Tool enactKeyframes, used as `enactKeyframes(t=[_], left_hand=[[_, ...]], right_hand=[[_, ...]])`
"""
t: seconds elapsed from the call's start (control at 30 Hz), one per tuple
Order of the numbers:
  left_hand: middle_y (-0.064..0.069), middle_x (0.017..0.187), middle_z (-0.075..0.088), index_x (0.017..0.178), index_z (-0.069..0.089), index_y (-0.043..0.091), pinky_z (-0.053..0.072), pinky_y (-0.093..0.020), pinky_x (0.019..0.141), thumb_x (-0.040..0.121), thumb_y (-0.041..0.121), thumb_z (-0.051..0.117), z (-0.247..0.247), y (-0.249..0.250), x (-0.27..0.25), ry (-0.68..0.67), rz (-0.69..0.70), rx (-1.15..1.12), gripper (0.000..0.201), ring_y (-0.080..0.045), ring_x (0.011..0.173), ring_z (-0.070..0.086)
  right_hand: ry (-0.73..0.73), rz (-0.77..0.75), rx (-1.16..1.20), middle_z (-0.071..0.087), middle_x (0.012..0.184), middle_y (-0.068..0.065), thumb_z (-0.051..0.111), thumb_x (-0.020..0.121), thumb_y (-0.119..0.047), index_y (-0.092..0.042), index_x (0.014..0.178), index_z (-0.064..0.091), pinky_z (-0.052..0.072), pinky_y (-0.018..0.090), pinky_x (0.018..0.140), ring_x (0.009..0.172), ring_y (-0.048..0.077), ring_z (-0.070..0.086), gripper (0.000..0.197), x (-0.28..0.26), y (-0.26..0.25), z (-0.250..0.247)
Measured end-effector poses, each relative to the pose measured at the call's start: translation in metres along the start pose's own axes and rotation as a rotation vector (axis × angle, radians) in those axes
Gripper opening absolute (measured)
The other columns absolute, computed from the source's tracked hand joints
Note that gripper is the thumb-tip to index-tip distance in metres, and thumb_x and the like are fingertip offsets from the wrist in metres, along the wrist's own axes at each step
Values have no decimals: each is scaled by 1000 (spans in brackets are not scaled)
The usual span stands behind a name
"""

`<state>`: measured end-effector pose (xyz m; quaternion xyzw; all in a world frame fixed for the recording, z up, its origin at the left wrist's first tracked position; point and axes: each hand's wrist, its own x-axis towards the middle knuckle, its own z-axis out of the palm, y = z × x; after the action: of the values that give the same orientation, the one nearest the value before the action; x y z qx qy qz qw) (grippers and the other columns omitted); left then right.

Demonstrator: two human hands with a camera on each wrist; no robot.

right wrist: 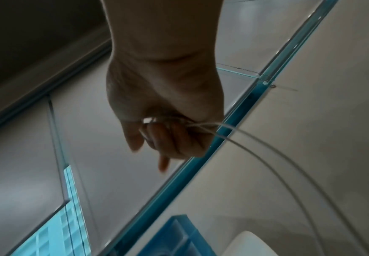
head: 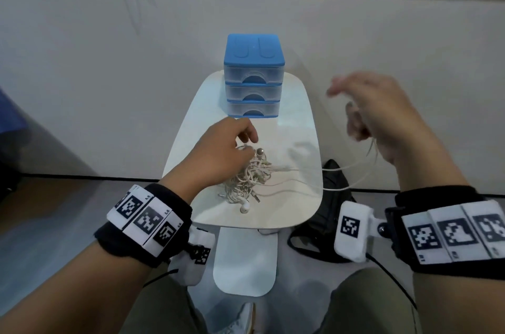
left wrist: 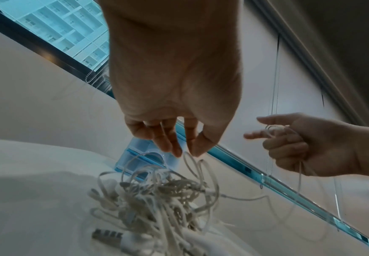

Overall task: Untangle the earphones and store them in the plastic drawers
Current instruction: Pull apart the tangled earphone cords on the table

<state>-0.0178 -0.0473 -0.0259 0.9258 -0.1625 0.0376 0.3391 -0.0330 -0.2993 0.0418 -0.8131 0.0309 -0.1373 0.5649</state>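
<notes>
Earphones (head: 247, 178) lie tangled in front of the plastic drawers (head: 253, 79); your left hand (head: 218, 148) pinches a loop, your right hand (head: 382, 115) grips one cord to their right.

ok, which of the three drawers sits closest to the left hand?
The bottom drawer: lowest in the blue-topped stack, right beyond the left hand pinching the earphone tangle. All three are closed.
</notes>
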Motion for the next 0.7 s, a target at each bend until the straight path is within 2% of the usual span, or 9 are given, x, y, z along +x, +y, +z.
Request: enactKeyframes(t=[0.03, 0.1, 0.2, 0.3, 0.4, 0.47, 0.53, 0.63, 0.7], left_hand=[[9, 108, 59, 103, 62, 35, 48, -35, 89, 92, 26, 68, 1, -3, 2, 31, -31, 37, 16, -15, 96, 56], [6, 118, 55, 120, 58, 38, 47, -46, 101, 90, 44, 68, 3, -11, 5, -10, -105, 105, 31, -21, 112, 54], [3, 133, 49, 142, 44, 41, 41, -49, 111, 83, 69, 68, 4, -13, 4, -268, -182, 117, 69, -24, 131, 47], [2, 141, 47, 149, 37, 43, 39, -47, 112, 81, 69, 72, 5, -16, 2, -371, -183, 155, 81, -23, 134, 42], [2, 137, 47, 146, 40, 44, 38, -46, 111, 85, 63, 72, 5, -16, 4, -376, -181, 168, 71, -22, 132, 39], [1, 136, 47, 143, 44, 44, 38, -46, 110, 86, 61, 70, 8, -15, 6, -369, -181, 176, 64, -23, 132, 39], [0, 134, 47, 140, 46, 44, 39, -44, 108, 87, 59, 69, 10, -12, 7, -356, -179, 195, 60, -25, 130, 40], [-1, 132, 46, 141, 47, 42, 39, -42, 106, 89, 55, 69, 12, -10, 7, -344, -180, 215, 57, -26, 129, 40], [-1, 133, 46, 142, 46, 42, 39, -42, 106, 89, 56, 69, 11, -11, 6, -348, -173, 228, 59, -26, 128, 40]], right_hand=[[-107, 35, -191, 53, 51, 4, 67, 94, -33, -12, 88, 69, 30, 25, 48, 34, 19, 45, 21, -3, 5, 5], [-281, 91, -483, 55, 47, -3, 72, 92, -34, -18, 89, 73, 36, 26, 50, 41, 15, 56, 17, -7, 15, 14], [-421, 119, -717, 57, 78, -11, 82, 85, -25, -19, 105, 75, 42, 26, 65, 68, 9, 59, 21, -8, 29, 26], [-453, 114, -835, 52, 96, -9, 84, 83, -22, -21, 112, 74, 37, 25, 78, 90, 15, 52, 31, -6, 36, 26], [-475, 85, -725, 55, 86, -9, 86, 81, -33, -28, 108, 74, 40, 25, 69, 79, 10, 56, 30, -8, 38, 19], [-589, 42, -606, 59, 79, -8, 86, 76, -47, -35, 100, 75, 41, 24, 65, 67, 6, 55, 30, -16, 34, 27], [-714, 3, -591, 60, 75, -10, 85, 73, -56, -32, 96, 76, 41, 24, 64, 63, 4, 54, 34, -28, 37, 46], [-752, -82, -662, 58, 69, -12, 85, 80, -39, -19, 86, 71, 39, 23, 60, 66, 5, 53, 25, -43, 48, 74], [-726, -113, -674, 53, 63, -12, 81, 86, -25, -21, 75, 64, 37, 20, 59, 61, 4, 49, 20, -43, 55, 78]])
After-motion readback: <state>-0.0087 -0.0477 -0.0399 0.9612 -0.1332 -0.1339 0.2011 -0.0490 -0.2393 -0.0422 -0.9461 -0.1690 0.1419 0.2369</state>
